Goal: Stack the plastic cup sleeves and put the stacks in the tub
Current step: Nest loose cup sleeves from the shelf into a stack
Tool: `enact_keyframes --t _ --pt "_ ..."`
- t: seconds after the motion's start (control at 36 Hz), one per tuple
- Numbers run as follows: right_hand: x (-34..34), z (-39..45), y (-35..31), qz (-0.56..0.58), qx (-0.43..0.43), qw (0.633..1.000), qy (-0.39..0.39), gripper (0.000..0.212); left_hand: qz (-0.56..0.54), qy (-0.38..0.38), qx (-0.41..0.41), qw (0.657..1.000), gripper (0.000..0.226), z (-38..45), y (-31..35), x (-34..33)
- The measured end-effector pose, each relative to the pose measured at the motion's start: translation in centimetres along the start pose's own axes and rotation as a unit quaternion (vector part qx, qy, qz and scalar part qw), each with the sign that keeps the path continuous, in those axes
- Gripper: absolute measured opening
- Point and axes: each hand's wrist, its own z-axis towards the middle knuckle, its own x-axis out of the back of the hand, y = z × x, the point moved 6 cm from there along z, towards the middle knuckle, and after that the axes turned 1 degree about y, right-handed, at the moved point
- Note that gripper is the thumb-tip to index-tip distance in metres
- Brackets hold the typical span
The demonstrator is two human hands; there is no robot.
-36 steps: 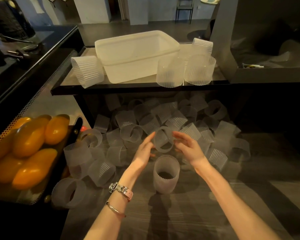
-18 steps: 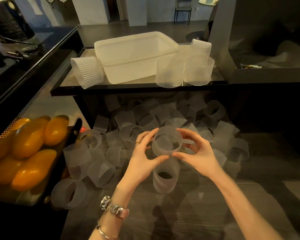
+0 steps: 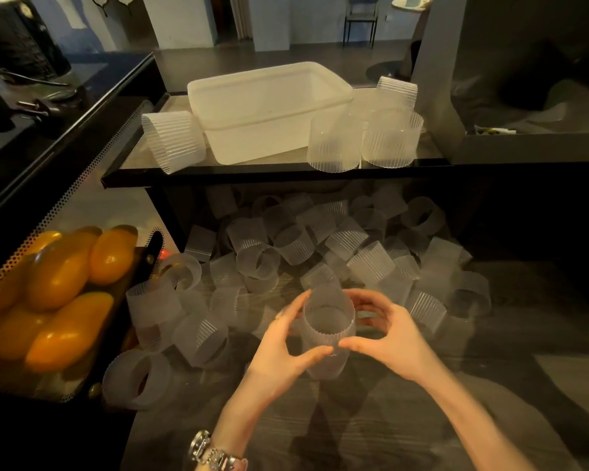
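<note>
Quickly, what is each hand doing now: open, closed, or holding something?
Left hand: holds the sleeve stack, thumb and fingers curled round it.
Right hand: holds the same stack.

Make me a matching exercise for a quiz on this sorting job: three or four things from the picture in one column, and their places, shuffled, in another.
Things:
1. tub
2. yellow fruits
3. loose sleeves
4. sleeve stack

Places:
A. heaped on the low surface under the shelf
B. between the left hand and the right hand
C. on the upper shelf
D. in the perforated tray at the left

Pairs: 1-C, 2-D, 3-A, 4-B
</note>
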Motion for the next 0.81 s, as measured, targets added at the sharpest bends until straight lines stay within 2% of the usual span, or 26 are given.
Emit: enact_keyframes --t 0.28,0.81 --pt "-1.0 -0.8 3.0 -0.034 -0.043 0.998 -0.015 0.062 -0.050 0.014 0.050 0.997 0.076 -1.0 -2.3 -1.7" --pt "-0.9 -0.4 3.3 -0.026 -0.060 0.997 -0.040 0.061 -0.083 0.017 0.049 0.995 0.082 -0.4 -4.0 -2.6"
